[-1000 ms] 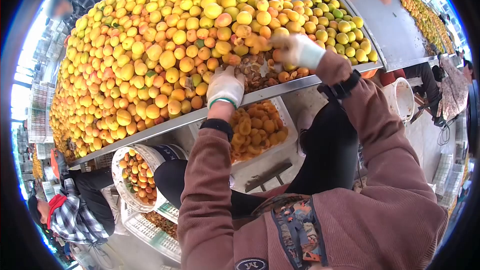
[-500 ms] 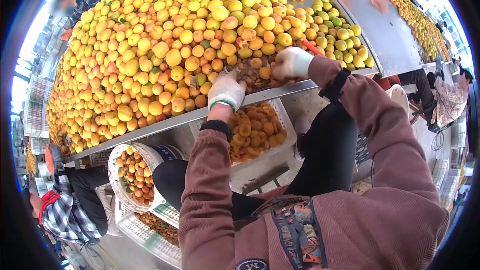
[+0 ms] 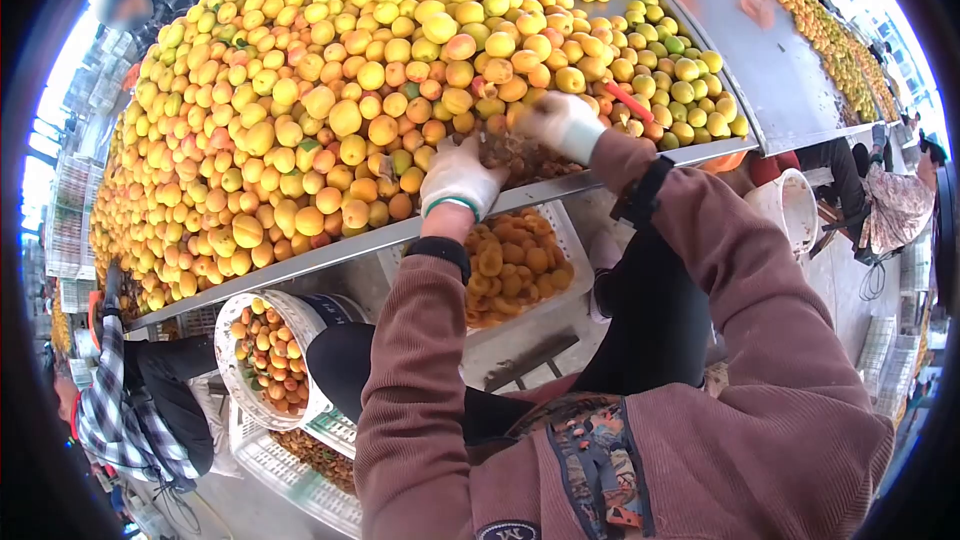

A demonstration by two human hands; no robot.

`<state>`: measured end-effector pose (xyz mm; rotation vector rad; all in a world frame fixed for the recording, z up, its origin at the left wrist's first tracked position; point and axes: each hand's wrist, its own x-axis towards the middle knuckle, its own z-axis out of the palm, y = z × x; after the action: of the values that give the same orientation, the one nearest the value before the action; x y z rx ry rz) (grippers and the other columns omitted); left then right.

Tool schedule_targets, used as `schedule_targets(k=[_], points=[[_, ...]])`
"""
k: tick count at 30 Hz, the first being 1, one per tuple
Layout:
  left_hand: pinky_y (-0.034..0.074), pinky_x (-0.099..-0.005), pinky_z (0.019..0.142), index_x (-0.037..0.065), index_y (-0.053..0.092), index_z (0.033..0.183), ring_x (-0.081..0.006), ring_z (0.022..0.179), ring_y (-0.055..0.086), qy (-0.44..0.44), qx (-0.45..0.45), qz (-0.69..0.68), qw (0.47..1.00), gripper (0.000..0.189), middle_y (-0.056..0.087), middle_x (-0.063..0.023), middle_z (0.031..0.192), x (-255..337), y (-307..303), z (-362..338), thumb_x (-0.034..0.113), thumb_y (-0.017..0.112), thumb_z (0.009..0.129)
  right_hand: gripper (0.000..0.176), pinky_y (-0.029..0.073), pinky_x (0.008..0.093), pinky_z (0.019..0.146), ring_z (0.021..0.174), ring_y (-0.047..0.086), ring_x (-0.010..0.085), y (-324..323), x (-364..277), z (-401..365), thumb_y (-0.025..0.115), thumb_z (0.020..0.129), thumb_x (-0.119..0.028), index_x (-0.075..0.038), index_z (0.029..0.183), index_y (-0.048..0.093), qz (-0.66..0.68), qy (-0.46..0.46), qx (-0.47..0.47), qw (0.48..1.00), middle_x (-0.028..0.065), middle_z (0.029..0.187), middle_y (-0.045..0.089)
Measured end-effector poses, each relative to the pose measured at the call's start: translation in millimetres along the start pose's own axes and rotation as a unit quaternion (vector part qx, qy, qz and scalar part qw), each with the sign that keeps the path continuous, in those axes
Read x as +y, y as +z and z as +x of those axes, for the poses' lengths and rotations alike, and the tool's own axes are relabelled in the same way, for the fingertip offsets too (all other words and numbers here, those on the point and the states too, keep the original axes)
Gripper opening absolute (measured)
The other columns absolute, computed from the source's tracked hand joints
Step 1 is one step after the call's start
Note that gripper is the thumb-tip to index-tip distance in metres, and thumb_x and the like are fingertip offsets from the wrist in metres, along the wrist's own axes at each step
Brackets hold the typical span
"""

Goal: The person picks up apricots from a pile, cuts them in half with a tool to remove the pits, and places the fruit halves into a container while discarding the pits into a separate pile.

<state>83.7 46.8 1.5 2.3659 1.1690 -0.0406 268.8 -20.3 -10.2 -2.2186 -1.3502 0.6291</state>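
A large heap of yellow-orange apricots [image 3: 330,110] covers the metal table [image 3: 400,232]. My left hand [image 3: 462,180], in a white glove, is at the heap's near edge with its fingers curled; what they hold is hidden. Just right of it, my gloved right hand [image 3: 568,128] hovers over a brown patch of what look like pits and scraps [image 3: 525,162]. Its fingers are smeared by motion, so their grip does not show. Beside the right hand a red strip-like object [image 3: 628,102] lies on the fruit. Below my hands a white crate [image 3: 572,290] holds opened apricot halves [image 3: 515,260].
A white bucket [image 3: 228,355] of apricots stands by my left knee, above a crate with brown pieces [image 3: 315,458]. Greener fruit [image 3: 690,80] lies at the right. People sit at the left [image 3: 140,420] and right [image 3: 895,200]. Another white bucket [image 3: 785,210] stands right.
My right hand has moved left, closer to my left hand, uncovering more of the red object. The left hand has shifted only slightly. The person at the left has reached toward the table.
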Motion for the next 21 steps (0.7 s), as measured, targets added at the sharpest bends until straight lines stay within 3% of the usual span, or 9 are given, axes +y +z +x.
schedule_targets(k=[1, 3, 6, 7, 11, 13, 16, 19, 21], points=[[0.048, -0.0435, 0.097, 0.014, 0.054, 0.133, -0.0373, 0.122, 0.052, -0.016, 0.01, -0.001, 1.0, 0.059, 0.05, -0.0218, 0.132, 0, -1, -1, 0.042, 0.065, 0.083, 0.023, 0.053, 0.0457, 0.072, 0.087, 0.064, 0.0402, 7, 34, 12, 0.054, 0.088, -0.017, -0.006, 0.105, 0.065, 0.08, -0.132, 0.062, 0.986, 0.0215, 0.097, 0.064], [0.048, -0.0438, 0.097, 0.013, 0.055, 0.131, -0.0375, 0.122, 0.052, -0.033, 0.011, 0.0, 0.999, 0.055, 0.051, -0.0219, 0.131, -1, 4, -4, 0.042, 0.063, 0.085, 0.023, 0.053, 0.045, 0.07, 0.086, 0.064, 0.0387, 0, 43, -10, 0.05, 0.088, -0.008, -0.006, 0.105, 0.065, -0.202, -0.253, 0.093, 0.942, 0.0207, 0.096, 0.063], [0.048, -0.0452, 0.095, 0.01, 0.058, 0.125, -0.0389, 0.117, 0.056, -0.024, 0.009, 0.013, 1.0, 0.046, 0.049, -0.024, 0.131, 6, 9, 4, 0.042, 0.053, 0.092, 0.025, 0.054, 0.0455, 0.073, 0.089, 0.064, 0.0384, 8, 31, -41, 0.052, 0.09, -0.017, -0.007, 0.111, 0.061, -0.234, -0.243, 0.051, 0.94, 0.0195, 0.098, 0.063], [0.048, -0.0452, 0.095, 0.01, 0.058, 0.125, -0.0389, 0.117, 0.056, -0.022, 0.006, 0.014, 1.0, 0.046, 0.049, -0.024, 0.131, 7, 13, 4, 0.042, 0.053, 0.092, 0.034, 0.051, 0.0481, 0.08, 0.092, 0.063, 0.0399, 18, 21, -43, 0.053, 0.093, -0.037, -0.007, 0.109, 0.061, -0.182, -0.072, 0.008, 0.981, 0.0212, 0.101, 0.063], [0.046, -0.0457, 0.097, 0.008, 0.056, 0.126, -0.0411, 0.115, 0.056, -0.018, 0.02, -0.031, 0.999, 0.047, 0.053, -0.0277, 0.128, 10, 26, 11, 0.042, 0.044, 0.096, 0.036, 0.051, 0.0499, 0.085, 0.099, 0.062, 0.0408, 41, -15, -46, 0.047, 0.096, -0.035, -0.006, 0.111, 0.061, -0.102, 0.007, 0.055, 0.993, 0.0231, 0.117, 0.058], [0.048, -0.0465, 0.095, 0.009, 0.057, 0.124, -0.04, 0.116, 0.055, -0.038, 0.01, -0.048, 0.998, 0.045, 0.055, -0.0245, 0.127, -3, 42, 30, 0.042, 0.044, 0.096, 0.035, 0.051, 0.048, 0.086, 0.1, 0.062, 0.0416, 57, -14, -33, 0.041, 0.099, -0.029, -0.003, 0.112, 0.06, -0.205, -0.176, 0.048, 0.962, 0.0224, 0.115, 0.06], [0.046, -0.0482, 0.093, 0.007, 0.061, 0.117, -0.0408, 0.11, 0.059, 0.009, 0.096, -0.151, 0.984, 0.048, 0.062, -0.0243, 0.118, -28, 57, 55, 0.044, 0.038, 0.097, 0.046, 0.049, 0.0452, 0.091, 0.103, 0.06, 0.0432, 82, -28, -2, 0.031, 0.103, -0.031, 0.003, 0.108, 0.061, -0.009, -0.068, 0.082, 0.994, 0.0259, 0.11, 0.063], [0.045, -0.0479, 0.091, 0.006, 0.062, 0.114, -0.041, 0.106, 0.06, -0.058, 0.145, -0.216, 0.964, 0.05, 0.064, -0.0233, 0.114, -32, 58, 68, 0.046, 0.038, 0.097, 0.058, 0.047, 0.0371, 0.087, 0.096, 0.063, 0.036, 116, -34, 29, 0.043, 0.096, -0.045, 0.006, 0.117, 0.061, 0.366, 0.159, 0.103, 0.911, 0.0267, 0.105, 0.067], [0.045, -0.0451, 0.089, 0.004, 0.064, 0.107, -0.0415, 0.102, 0.06, -0.004, 0.221, -0.249, 0.943, 0.048, 0.067, -0.0214, 0.105, -21, 48, 56, 0.046, 0.042, 0.095, 0.053, 0.049, 0.035, 0.082, 0.089, 0.064, 0.0288, 106, -40, 21, 0.049, 0.096, -0.043, 0.006, 0.113, 0.063, 0.41, 0.129, 0.127, 0.894, 0.0201, 0.098, 0.069]])
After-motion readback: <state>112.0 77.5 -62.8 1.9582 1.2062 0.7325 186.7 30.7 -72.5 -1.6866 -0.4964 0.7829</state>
